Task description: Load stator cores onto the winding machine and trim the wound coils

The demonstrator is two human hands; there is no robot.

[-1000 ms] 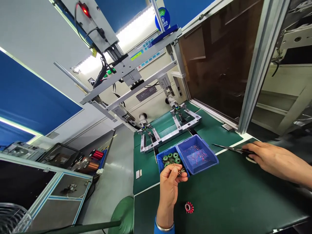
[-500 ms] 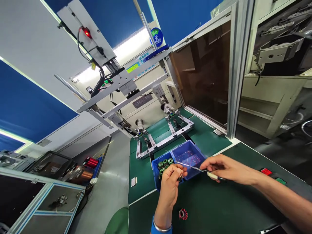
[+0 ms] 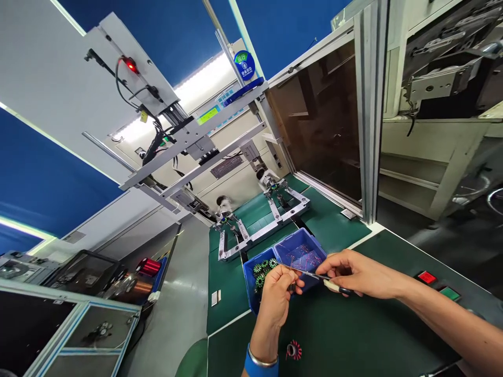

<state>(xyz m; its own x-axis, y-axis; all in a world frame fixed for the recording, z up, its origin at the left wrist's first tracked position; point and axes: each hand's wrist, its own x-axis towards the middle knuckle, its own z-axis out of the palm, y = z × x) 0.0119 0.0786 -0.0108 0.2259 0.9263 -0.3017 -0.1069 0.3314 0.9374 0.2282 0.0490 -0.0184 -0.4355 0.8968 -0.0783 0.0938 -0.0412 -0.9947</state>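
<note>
head: right hand (image 3: 351, 273) curled round scissors (image 3: 333, 286); left hand (image 3: 277, 294) pinches dark part (image 3: 291, 287).

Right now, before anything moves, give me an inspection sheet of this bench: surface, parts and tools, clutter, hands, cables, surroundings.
Surface: green mat with white edging.
Parts and tools: green toothed cores in the left blue bin; scissors in hand.
Clutter: wire scraps in the right blue bin; red-wound core loose on the mat.
Hands: left hand pinches a small part, mostly hidden; right hand grips the scissors, blades toward the left fingertips.
Cables: black cables on the overhead carriage; on the mat, nothing seen.
Surroundings: red push button and green push button at right; red wire spool at left.
</note>
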